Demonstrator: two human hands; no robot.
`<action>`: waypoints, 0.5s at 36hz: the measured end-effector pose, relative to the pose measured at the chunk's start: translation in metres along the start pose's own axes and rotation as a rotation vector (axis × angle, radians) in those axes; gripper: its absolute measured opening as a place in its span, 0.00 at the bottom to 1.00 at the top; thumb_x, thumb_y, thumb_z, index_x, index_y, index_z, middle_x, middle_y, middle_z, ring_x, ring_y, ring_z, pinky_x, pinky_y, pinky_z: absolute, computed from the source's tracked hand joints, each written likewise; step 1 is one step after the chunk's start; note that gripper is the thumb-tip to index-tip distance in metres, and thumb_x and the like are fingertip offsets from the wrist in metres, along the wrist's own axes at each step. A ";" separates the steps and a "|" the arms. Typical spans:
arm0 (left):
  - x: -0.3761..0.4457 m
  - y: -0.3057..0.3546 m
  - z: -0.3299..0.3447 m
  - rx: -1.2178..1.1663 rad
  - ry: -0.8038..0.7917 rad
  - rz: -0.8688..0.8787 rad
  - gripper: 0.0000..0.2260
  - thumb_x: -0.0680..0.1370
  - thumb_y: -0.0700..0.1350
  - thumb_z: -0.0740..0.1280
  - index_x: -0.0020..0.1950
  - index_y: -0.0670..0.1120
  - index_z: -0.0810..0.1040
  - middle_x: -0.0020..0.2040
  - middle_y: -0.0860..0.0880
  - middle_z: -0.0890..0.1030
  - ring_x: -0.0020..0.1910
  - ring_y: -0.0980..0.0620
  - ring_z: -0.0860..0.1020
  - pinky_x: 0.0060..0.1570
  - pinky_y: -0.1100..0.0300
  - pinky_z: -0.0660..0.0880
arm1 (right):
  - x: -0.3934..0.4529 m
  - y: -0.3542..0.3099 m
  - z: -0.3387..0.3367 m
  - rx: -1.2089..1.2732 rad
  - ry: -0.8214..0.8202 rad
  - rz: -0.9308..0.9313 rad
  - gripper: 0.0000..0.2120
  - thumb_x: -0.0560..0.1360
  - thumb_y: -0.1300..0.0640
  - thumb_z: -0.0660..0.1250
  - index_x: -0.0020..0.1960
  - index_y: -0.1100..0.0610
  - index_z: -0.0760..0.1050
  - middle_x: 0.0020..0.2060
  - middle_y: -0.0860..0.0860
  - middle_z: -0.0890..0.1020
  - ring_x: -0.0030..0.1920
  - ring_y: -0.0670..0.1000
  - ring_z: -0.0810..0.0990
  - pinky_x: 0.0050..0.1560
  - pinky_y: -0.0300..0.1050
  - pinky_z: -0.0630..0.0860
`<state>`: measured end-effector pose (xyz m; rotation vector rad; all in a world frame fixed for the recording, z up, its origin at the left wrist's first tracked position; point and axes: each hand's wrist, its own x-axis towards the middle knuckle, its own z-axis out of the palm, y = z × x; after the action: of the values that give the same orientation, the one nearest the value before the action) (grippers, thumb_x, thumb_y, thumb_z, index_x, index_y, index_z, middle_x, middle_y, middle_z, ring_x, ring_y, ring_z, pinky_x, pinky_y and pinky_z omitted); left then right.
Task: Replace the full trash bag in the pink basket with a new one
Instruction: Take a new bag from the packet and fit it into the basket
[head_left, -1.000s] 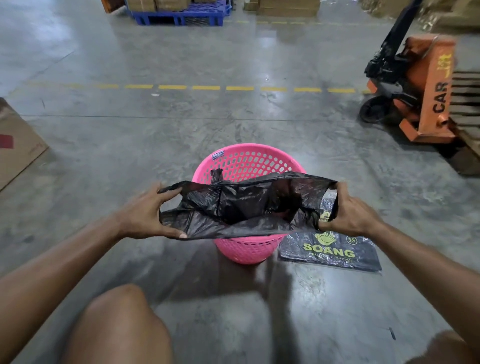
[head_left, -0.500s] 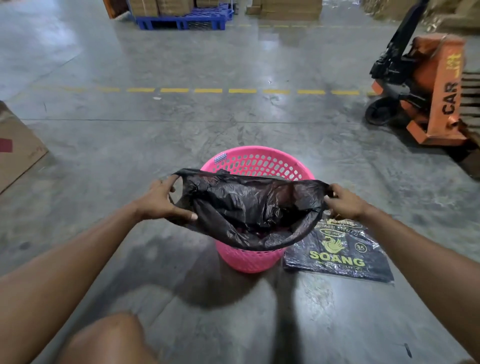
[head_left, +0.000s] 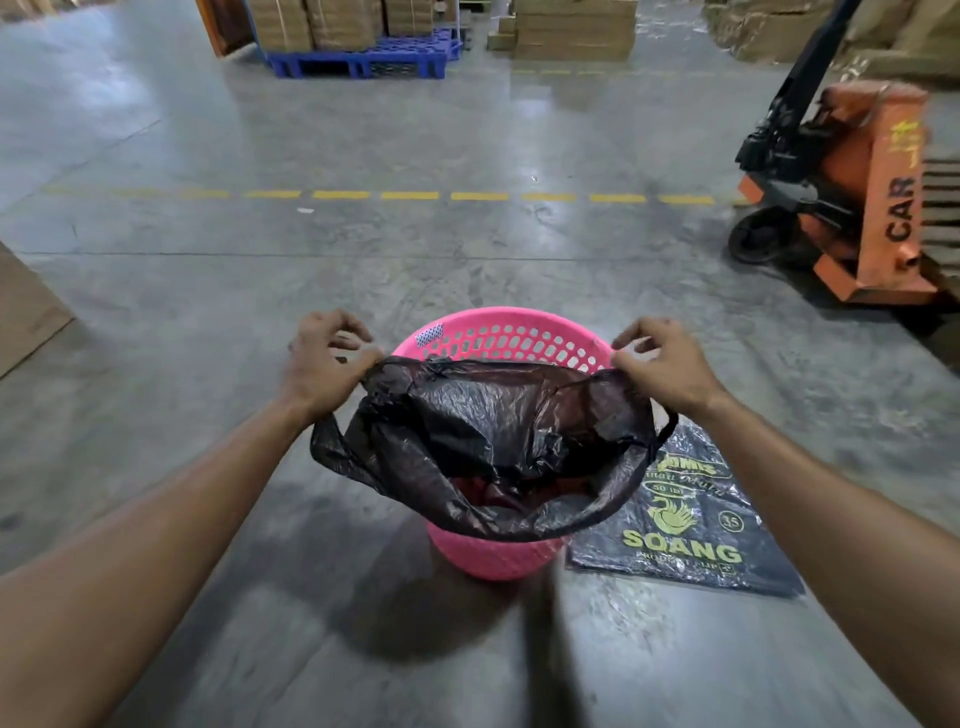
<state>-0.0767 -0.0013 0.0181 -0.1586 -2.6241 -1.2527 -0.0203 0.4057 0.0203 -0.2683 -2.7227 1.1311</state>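
A pink perforated basket (head_left: 506, 336) stands on the concrete floor in front of me. A thin black trash bag (head_left: 483, 441) is stretched wide over its mouth, sagging down inside. My left hand (head_left: 324, 364) pinches the bag's rim at the basket's left edge. My right hand (head_left: 662, 364) pinches the rim at the right edge. The bag's loop handles hang loose on both sides. Something reddish shows deep inside the bag.
A flat black pack of bags printed "SOANG" (head_left: 685, 519) lies on the floor right of the basket. An orange pallet jack (head_left: 852, 197) stands at the right. A cardboard sheet (head_left: 23, 306) is at the left; a blue pallet with boxes (head_left: 363, 57) is far back.
Both hands moved apart and forward, pulling the bag's mouth wider and lowering it over the basket. The view rose, and my knee dropped out of sight.
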 end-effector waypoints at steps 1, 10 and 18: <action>-0.001 0.003 0.003 0.039 -0.072 0.062 0.09 0.70 0.49 0.78 0.48 0.52 0.82 0.53 0.48 0.74 0.48 0.51 0.82 0.52 0.56 0.78 | -0.001 -0.001 0.003 -0.063 -0.068 -0.049 0.11 0.67 0.45 0.75 0.47 0.48 0.82 0.56 0.53 0.76 0.54 0.51 0.78 0.53 0.45 0.74; 0.022 0.010 0.033 0.268 -0.287 0.201 0.10 0.73 0.51 0.75 0.48 0.46 0.85 0.55 0.46 0.82 0.56 0.47 0.80 0.59 0.60 0.69 | 0.015 -0.019 0.028 -0.360 -0.103 -0.173 0.06 0.74 0.51 0.75 0.47 0.53 0.85 0.61 0.55 0.78 0.60 0.57 0.79 0.62 0.49 0.74; 0.047 0.012 0.055 -0.039 -0.124 -0.009 0.08 0.75 0.47 0.73 0.38 0.49 0.78 0.30 0.52 0.78 0.27 0.57 0.73 0.36 0.59 0.69 | 0.044 -0.015 0.035 -0.205 0.096 -0.051 0.06 0.74 0.49 0.72 0.41 0.49 0.79 0.38 0.48 0.82 0.46 0.55 0.84 0.50 0.45 0.78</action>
<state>-0.1285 0.0492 0.0057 -0.2392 -2.7076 -1.3382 -0.0726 0.3816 0.0107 -0.2722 -2.7443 0.8057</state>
